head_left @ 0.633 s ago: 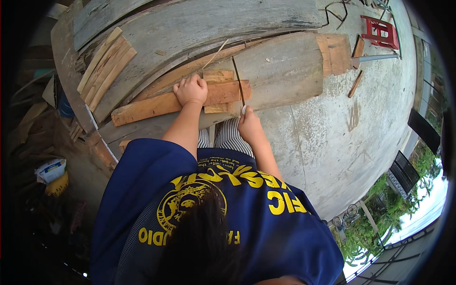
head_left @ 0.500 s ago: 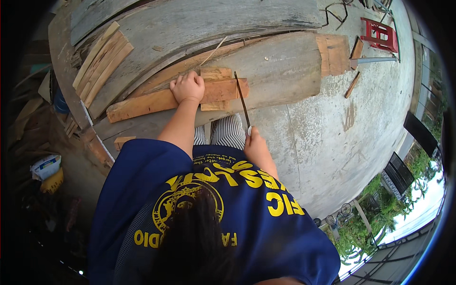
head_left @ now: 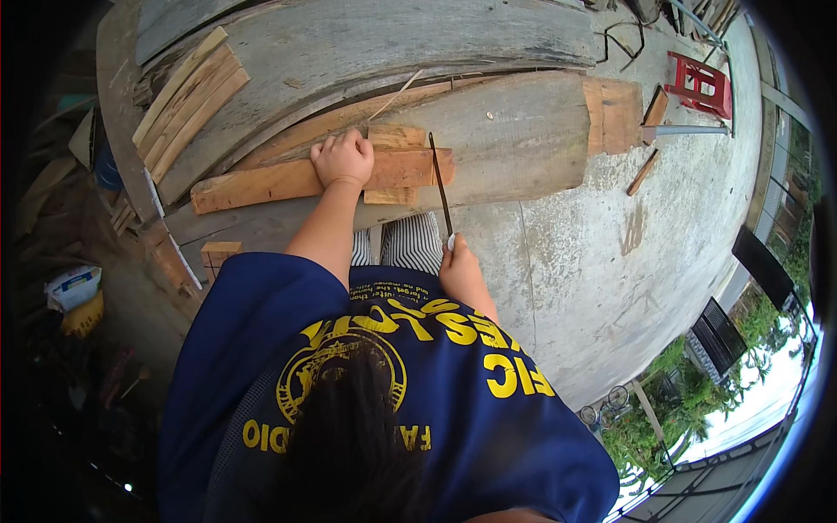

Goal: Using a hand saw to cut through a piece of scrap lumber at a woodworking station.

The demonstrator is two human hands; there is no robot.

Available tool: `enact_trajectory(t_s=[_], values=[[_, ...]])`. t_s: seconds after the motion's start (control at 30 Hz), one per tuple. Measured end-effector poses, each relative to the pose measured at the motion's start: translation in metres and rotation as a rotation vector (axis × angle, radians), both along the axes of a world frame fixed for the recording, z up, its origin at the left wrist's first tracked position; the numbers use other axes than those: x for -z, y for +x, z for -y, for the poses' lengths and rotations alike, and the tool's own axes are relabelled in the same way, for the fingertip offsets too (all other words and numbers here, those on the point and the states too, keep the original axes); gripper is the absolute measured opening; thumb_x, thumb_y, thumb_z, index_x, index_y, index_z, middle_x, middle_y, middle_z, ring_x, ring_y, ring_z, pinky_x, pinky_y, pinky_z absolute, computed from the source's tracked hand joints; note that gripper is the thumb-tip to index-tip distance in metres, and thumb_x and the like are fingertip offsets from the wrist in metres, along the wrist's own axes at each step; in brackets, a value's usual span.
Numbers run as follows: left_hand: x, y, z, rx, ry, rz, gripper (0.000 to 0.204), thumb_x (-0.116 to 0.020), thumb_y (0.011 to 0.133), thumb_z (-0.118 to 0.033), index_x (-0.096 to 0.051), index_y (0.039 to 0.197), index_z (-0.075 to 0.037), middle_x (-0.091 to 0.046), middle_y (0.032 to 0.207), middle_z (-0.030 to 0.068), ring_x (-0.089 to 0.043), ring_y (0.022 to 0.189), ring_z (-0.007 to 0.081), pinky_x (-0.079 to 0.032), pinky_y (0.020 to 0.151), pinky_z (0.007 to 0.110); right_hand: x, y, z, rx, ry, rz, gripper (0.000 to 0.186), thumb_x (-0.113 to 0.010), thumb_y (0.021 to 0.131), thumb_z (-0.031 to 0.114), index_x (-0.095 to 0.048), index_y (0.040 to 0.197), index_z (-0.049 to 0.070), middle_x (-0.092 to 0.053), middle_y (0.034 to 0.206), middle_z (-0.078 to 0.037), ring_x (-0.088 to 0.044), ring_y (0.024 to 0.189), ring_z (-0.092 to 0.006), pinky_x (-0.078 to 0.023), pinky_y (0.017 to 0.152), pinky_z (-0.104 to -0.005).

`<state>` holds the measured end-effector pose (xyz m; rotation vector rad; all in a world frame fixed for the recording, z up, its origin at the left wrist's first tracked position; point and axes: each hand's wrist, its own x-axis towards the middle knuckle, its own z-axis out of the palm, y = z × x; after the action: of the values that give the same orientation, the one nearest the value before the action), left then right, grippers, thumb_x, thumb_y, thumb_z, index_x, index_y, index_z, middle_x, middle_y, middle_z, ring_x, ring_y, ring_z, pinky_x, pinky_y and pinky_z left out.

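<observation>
A reddish-brown wooden plank [head_left: 261, 188] lies crosswise in front of me, over a shorter wood block [head_left: 392, 197]. My left hand [head_left: 343, 160] presses on its top with the fingers curled over, closed on it. Close to my legs, my right hand [head_left: 461, 265] is wrapped around the pale handle of a saw. The thin dark saw blade [head_left: 444, 193] crosses the plank near its right end, its tip pointing away from me. Seen almost edge-on, the blade hides whatever cut lies under it.
Beneath the work is a wide grey board [head_left: 523, 131]. Several cut slats [head_left: 193, 100] rest at the far left. On the right are a hammer-like tool [head_left: 684, 131], wood scraps [head_left: 643, 172] and a red plastic stool [head_left: 700, 84]. A small block [head_left: 220, 253] sits by my left sleeve.
The saw has slid slightly away from me across the plank, with my right hand following it. My left hand stays in place on the plank. The whole view has shifted a little.
</observation>
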<state>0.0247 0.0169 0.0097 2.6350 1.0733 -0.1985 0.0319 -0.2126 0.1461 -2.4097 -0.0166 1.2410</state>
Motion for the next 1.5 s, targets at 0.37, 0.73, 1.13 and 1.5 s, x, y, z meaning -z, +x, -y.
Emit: enact_trajectory(t_s=[0.37, 0.73, 1.13, 1.5], values=[[0.000, 0.003, 0.002, -0.005, -0.025, -0.020, 0.022, -0.046, 0.082, -0.027, -0.060, 0.072, -0.015, -0.066, 0.074, 0.0040, -0.059, 0.079, 0.0213, -0.036, 0.083, 0.038, 0.050, 0.013, -0.016, -0.005, 0.103, 0.114, 0.018, -0.046, 0.089, 0.011, -0.043, 0.100, -0.002, -0.058, 0.080, -0.035, -0.056, 0.081, -0.0515, -0.045, 0.069, -0.0562], [0.001, 0.010, 0.007, 0.009, -0.010, -0.004, 0.021, -0.046, 0.082, -0.027, -0.062, 0.074, -0.015, -0.066, 0.074, 0.0042, -0.059, 0.079, 0.0216, -0.036, 0.083, 0.037, 0.080, 0.018, -0.029, 0.021, 0.058, 0.166, 0.018, -0.047, 0.089, 0.010, -0.044, 0.102, -0.002, -0.058, 0.080, -0.034, -0.055, 0.081, -0.0513, -0.046, 0.066, -0.0546], [0.000, 0.009, 0.004, 0.005, -0.026, -0.003, 0.023, -0.045, 0.082, -0.028, -0.061, 0.072, -0.015, -0.066, 0.074, 0.0037, -0.059, 0.079, 0.0208, -0.036, 0.083, 0.037, 0.057, 0.014, -0.024, 0.017, 0.066, 0.088, 0.018, -0.045, 0.089, 0.011, -0.044, 0.098, -0.004, -0.058, 0.081, -0.035, -0.056, 0.081, -0.0516, -0.046, 0.070, -0.0553], [0.004, 0.003, 0.001, -0.002, -0.004, -0.004, 0.023, -0.046, 0.081, -0.028, -0.061, 0.071, -0.015, -0.067, 0.076, 0.0042, -0.060, 0.078, 0.0211, -0.036, 0.081, 0.037, -0.010, 0.011, 0.000, 0.003, -0.033, -0.079, 0.021, -0.047, 0.090, 0.016, -0.050, 0.095, -0.005, -0.058, 0.090, -0.034, -0.055, 0.092, -0.0495, -0.046, 0.077, -0.0503]])
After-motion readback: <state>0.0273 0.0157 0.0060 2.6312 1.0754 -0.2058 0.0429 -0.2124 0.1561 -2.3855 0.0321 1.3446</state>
